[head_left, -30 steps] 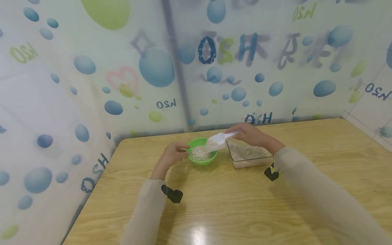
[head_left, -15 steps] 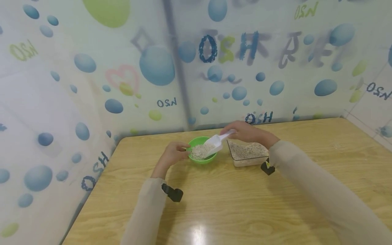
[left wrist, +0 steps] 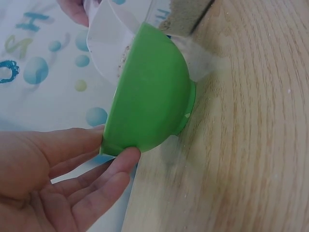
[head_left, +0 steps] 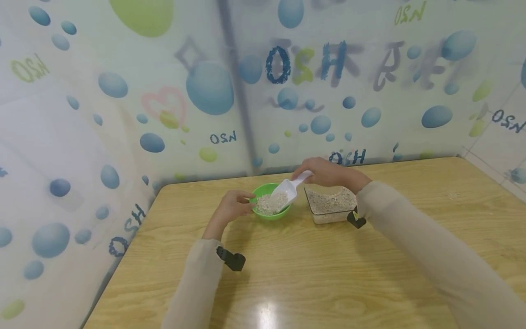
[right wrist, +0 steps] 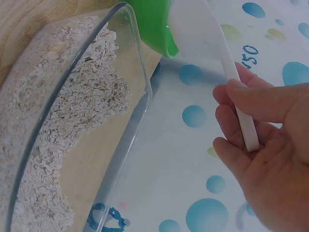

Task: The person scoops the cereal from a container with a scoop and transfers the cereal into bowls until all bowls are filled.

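A green bowl (head_left: 272,217) of pale flakes, which look like oats (head_left: 265,204), stands on the table. My left hand (head_left: 232,208) pinches its left rim; in the left wrist view the thumb lies at the rim and fingertips touch the outer wall of the bowl (left wrist: 154,92). My right hand (head_left: 328,173) grips a white scoop (head_left: 291,188) by its handle, thumb on one side and fingers curled round the other in the right wrist view. The scoop tilts down into the bowl, with flakes on its blade.
To the right of the bowl is a rectangular glass dish (head_left: 334,218) part filled with similar flakes, under my right forearm. The wooden table (head_left: 312,274) meets a patterned wall covering (head_left: 263,109) at its back edge.
My right hand has moved left and slightly up, tipping the scoop more steeply into the bowl; flakes slide toward its front edge. The left hand stays at the bowl's rim.
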Demonstrator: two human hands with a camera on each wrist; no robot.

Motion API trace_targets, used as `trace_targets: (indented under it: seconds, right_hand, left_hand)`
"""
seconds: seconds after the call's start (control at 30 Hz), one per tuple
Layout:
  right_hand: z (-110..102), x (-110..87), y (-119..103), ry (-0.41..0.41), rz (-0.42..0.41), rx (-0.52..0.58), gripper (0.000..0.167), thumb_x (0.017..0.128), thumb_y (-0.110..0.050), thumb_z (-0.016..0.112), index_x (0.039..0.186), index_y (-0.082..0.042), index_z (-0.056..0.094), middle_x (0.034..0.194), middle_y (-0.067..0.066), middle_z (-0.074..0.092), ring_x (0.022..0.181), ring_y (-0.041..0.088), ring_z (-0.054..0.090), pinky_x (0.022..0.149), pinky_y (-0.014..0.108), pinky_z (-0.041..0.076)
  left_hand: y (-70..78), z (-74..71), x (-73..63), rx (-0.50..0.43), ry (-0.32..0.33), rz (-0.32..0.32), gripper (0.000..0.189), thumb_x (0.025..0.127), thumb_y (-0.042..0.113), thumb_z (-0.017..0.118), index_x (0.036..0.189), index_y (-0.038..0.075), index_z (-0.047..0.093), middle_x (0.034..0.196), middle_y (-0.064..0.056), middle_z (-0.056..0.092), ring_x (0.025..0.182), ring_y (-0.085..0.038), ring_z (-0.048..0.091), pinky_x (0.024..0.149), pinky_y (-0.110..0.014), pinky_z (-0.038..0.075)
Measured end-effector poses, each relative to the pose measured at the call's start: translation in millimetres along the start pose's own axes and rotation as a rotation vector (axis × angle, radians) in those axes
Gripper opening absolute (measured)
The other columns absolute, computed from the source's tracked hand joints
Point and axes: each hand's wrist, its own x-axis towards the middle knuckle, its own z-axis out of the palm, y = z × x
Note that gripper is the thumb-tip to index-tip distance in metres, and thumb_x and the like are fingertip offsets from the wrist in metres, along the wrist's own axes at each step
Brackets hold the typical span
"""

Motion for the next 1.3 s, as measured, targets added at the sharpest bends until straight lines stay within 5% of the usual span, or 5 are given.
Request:
trace_targets:
  seconds: [0.73, 1.3]
  right_hand:
    - [-3.1, -4.2, -4.2, 0.181, -0.002, -0.104, 0.03, 0.079, 0.013, 0.06, 0.105, 0.0, 0.068, 0.095, 0.012, 0.062, 0.089, 0.027, 0.055, 0.082, 0.04, 0.046]
    - [-2.5, -8.3, -4.2, 0.265, -0.084, -0.164, 0.031, 0.074, 0.018, 0.061, 0.098, 0.001, 0.07, 0.093, 0.013, 0.063, 0.088, 0.029, 0.057, 0.08, 0.04, 0.049]
  left_hand:
    - [1.6, 0.9, -1.2, 0.028, 0.006, -0.015, 0.033, 0.087, 0.003, 0.06, 0.119, -0.005, 0.057, 0.111, -0.026, 0.058, 0.084, -0.028, 0.065, 0.075, -0.035, 0.052]
    - [3.2, 0.7, -2.1, 0.031, 0.0, -0.021, 0.034, 0.088, 0.004, 0.06, 0.12, -0.004, 0.056, 0.113, -0.025, 0.057, 0.088, -0.03, 0.064, 0.078, -0.037, 0.051]
